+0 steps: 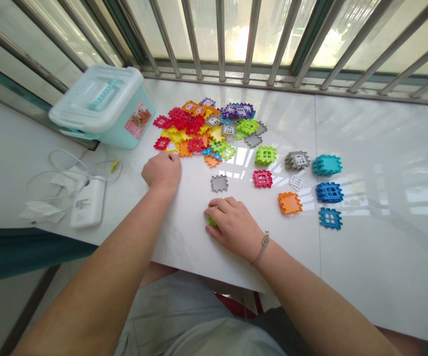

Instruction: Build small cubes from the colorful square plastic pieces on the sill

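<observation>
My left hand (161,169) is curled into a fist on the white table, at the near left edge of a mixed pile of plastic building tiles (195,126). Its fingers are turned under, so whatever they hold, if anything, is hidden. Closer to me, my right hand (232,220) grips a lime-green building tile (212,221), mostly covered by the fingers and low over the table. A single flat grey tile (219,183) lies just beyond that hand. To its right are lime-green tiles (265,155), a pinkish-red tile (262,178) and orange tiles (290,202).
Stacks of grey tiles (297,160), teal tiles (327,165) and blue tiles (329,192) stand farther right, near a lone blue tile (330,218) and white window inserts (296,183). A lidded turquoise box (103,106), white device (88,202) and cable occupy the left. Metal bars (220,44) line the back.
</observation>
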{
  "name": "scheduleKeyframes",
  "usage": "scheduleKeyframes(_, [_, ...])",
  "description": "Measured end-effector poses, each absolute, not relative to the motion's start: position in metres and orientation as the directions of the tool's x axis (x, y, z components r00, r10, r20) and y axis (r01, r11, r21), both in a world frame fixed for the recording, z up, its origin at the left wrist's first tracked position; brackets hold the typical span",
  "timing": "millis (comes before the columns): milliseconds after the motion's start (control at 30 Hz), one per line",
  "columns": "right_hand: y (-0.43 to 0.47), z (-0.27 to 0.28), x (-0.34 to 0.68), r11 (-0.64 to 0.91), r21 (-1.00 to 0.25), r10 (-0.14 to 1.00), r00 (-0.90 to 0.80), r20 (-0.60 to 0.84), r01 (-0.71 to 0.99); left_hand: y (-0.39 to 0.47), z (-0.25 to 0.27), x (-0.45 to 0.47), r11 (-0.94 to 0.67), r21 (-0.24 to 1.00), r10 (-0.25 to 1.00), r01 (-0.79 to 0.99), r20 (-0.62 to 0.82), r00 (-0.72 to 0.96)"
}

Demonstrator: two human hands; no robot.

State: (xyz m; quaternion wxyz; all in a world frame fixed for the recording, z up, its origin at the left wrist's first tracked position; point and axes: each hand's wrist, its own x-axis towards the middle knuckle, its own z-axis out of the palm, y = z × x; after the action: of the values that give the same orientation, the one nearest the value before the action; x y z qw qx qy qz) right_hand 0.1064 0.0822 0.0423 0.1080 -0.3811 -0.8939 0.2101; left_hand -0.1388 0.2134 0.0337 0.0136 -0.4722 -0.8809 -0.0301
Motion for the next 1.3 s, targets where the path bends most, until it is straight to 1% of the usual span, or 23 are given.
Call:
scheduleKeyframes(400, [0.0819,0.0425,0.1062,0.617,-0.464,0.727,-0.686,0.029,0.635,0.2132,0.0335,-0.1389,0.549,0.064,0.832,0.833,0.056,-0.552])
scheduleKeyframes(900, [0.0829,0.0426,0.1061,0.618,-0.460,0.725,-0.688,0.021,0.637,0.2141,0.0318,-0.1404,0.553,0.021,0.831,0.833,0.055,-0.553])
scheduleKeyframes(1133, [0.0830,0.0397,0.1044,0.606,-0.483,0.737,-0.674,0.044,0.631,0.2137,0.0333,-0.1399,0.549,0.068,0.833,0.833,0.044,-0.552])
scheduleKeyframes(1300, [0.0819,0.0390,0.1037,0.613,-0.465,0.740,-0.671,0.055,0.638,0.2144,0.0335,-0.1400,0.554,0.074,0.829,0.829,0.041,-0.558])
